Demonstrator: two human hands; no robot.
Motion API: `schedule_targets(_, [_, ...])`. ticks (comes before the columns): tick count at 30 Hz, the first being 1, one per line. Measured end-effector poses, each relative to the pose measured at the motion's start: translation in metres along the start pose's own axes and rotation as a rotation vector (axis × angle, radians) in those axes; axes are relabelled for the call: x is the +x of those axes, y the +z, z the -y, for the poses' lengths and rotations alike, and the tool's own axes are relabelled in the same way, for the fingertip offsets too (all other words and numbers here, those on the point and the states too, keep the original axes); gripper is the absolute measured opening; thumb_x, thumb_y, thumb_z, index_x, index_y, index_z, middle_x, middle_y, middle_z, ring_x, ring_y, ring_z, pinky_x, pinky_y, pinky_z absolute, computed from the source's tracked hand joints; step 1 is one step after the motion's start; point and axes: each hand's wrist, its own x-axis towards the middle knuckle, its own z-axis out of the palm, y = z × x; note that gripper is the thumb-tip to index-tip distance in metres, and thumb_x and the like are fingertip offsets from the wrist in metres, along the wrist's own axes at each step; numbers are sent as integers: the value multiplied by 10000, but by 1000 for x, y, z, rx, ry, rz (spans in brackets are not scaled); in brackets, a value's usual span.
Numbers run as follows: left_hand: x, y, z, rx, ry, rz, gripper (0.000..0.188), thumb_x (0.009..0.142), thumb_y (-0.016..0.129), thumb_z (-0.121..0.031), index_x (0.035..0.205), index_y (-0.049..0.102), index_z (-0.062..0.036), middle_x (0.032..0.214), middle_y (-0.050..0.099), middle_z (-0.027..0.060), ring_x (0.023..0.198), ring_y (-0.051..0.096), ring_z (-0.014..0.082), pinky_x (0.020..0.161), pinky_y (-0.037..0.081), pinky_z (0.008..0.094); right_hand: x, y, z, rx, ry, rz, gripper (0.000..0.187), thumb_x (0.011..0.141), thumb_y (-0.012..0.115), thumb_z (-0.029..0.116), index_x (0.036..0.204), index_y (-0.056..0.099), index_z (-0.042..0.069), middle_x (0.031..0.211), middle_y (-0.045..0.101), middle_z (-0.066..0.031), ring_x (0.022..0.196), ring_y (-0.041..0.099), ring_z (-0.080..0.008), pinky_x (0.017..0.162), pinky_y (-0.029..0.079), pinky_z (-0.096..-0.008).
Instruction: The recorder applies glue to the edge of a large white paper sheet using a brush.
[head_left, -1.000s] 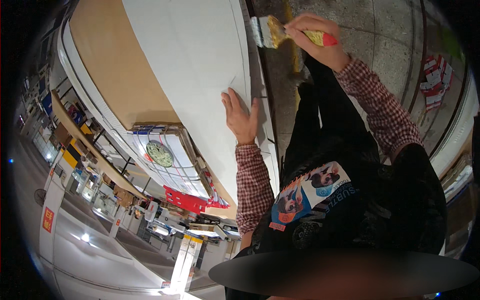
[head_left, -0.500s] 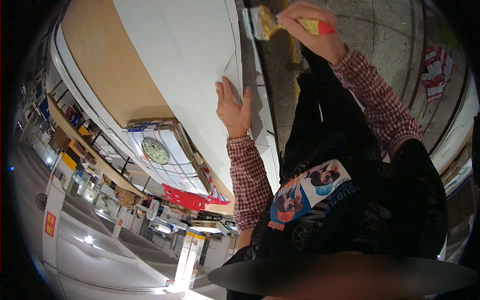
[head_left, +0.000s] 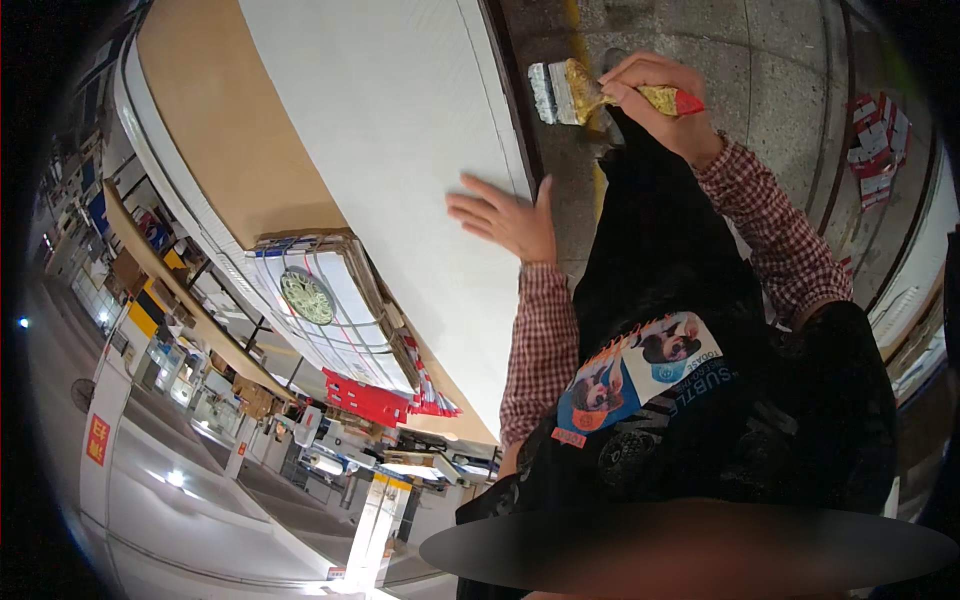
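Note:
A wide paintbrush [head_left: 578,92] with white-coated bristles and a yellow, red-tipped handle is in my right hand [head_left: 665,105]. My fingers are closed around the handle, and the bristles point left, just off the dark table edge. Below and to the left of it, my left hand [head_left: 508,220] has its fingers spread over the white sheet [head_left: 400,150]. Whether the palm touches the sheet, I cannot tell. The thumb reaches the table's near edge. The white sheet lies flat on a tan tabletop [head_left: 215,120].
On the table's left part is a strapped stack of printed white sheets [head_left: 335,315] with a round green object [head_left: 307,297] on top. Red cut pieces [head_left: 365,397] lie beside it. More red-and-white pieces [head_left: 878,150] are on the floor at right.
My right hand and the paintbrush have moved down and right, away from the table edge. My left hand has shifted right and lifted or slid. The flap-like edge under it no longer shows.

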Motion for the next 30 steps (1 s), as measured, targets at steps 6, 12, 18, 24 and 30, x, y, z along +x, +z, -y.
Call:
schedule_targets(6, [2, -32, 45, -263, 197, 134, 864, 804, 657, -420, 1439, 228, -22, 1454, 195, 317, 1343, 195, 489, 1071, 271, 485, 11, 3, -3, -117, -85, 17, 69, 848, 635, 44, 882, 671, -4, 896, 660, -97, 799, 634, -178, 685, 507, -269])
schedule_targets(12, [21, -58, 64, -578, 246, 252, 655, 816, 669, -270, 1351, 413, 8, 1339, 393, 338, 1284, 368, 440, 1023, 363, 408, 43, 33, -8, 155, -119, -245, 64, 803, 687, 49, 793, 648, -1, 785, 650, -93, 673, 608, -176, 574, 482, -304])
schedule_targets(18, [22, -59, 62, -557, 225, 253, 615, 835, 642, -263, 1330, 432, 35, 1340, 419, 300, 1300, 387, 349, 1016, 359, 354, -2, 35, -7, -6, -87, 38, 68, 852, 634, 45, 886, 672, -1, 910, 663, -100, 819, 636, -177, 696, 508, -269])
schedule_targets(24, [21, -52, 61, -484, 271, 228, 651, 812, 669, -272, 1332, 425, 34, 1312, 416, 349, 1253, 392, 471, 1002, 381, 426, 5, 40, 1, 6, -30, -95, 49, 826, 662, 49, 837, 658, 1, 853, 656, -101, 755, 623, -178, 643, 495, -290])
schedule_targets(30, [10, -31, 51, -306, 299, 107, 791, 764, 698, -330, 1384, 346, 13, 1384, 326, 338, 1277, 335, 494, 1011, 355, 484, -43, 49, -3, 69, -30, 14, 65, 842, 654, 69, 833, 671, 7, 807, 649, -81, 711, 619, -154, 615, 496, -259])
